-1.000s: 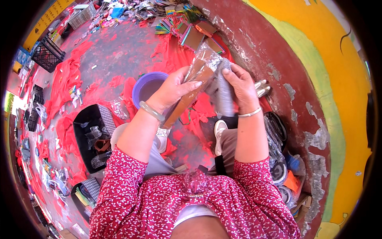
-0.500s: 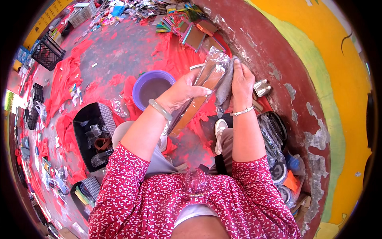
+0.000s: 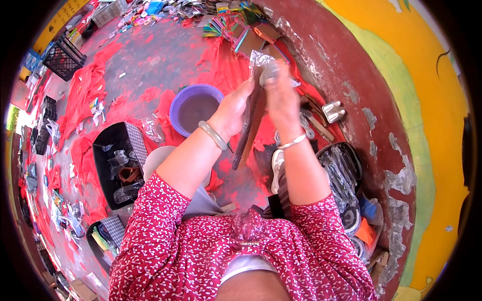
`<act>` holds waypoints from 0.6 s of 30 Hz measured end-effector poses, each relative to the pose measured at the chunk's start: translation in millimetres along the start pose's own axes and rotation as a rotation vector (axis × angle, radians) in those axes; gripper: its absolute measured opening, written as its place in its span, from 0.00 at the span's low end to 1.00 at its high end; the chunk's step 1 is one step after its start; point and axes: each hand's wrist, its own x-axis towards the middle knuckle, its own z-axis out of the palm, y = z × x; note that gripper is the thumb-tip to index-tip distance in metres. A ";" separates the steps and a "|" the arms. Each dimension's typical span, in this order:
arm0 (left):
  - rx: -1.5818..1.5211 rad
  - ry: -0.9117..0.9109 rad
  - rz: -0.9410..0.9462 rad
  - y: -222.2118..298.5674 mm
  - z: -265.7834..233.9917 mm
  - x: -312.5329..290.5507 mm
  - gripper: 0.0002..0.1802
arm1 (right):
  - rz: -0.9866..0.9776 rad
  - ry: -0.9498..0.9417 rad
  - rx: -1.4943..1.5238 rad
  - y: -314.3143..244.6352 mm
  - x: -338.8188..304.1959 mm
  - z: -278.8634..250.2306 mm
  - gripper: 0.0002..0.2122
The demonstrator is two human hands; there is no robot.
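A long, flat brown piece point(image 3: 256, 113), with shiny clear plastic on its far end point(image 3: 261, 58), stands on edge between my hands. My left hand point(image 3: 235, 108) is closed around its left side. On the other side my right hand point(image 3: 282, 100), smeared by motion, presses a grey cloth point(image 3: 271, 71) against the upper part of the piece. Most of the cloth is hidden by the fingers. Left of my hands, a purple basin point(image 3: 174, 108) with murky water stands on the floor.
A black box point(image 3: 103, 175) with plastic-wrapped things lies at my left. At my right are a black container point(image 3: 357, 158) of wrapped items and a metallic object point(image 3: 333, 111) near the peeling wall point(image 3: 371, 118). Boards point(image 3: 251, 41) and loose goods lie ahead on red-stained floor.
The brown piece has turned from its broad face to nearly edge-on. My right hand with the cloth has moved left onto it, and my left hand has shifted slightly along.
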 end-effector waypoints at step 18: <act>-0.216 0.010 0.412 54.4 -43.6 11.5 0.20 | -0.272 -0.405 -0.064 -39.2 -44.6 28.1 0.24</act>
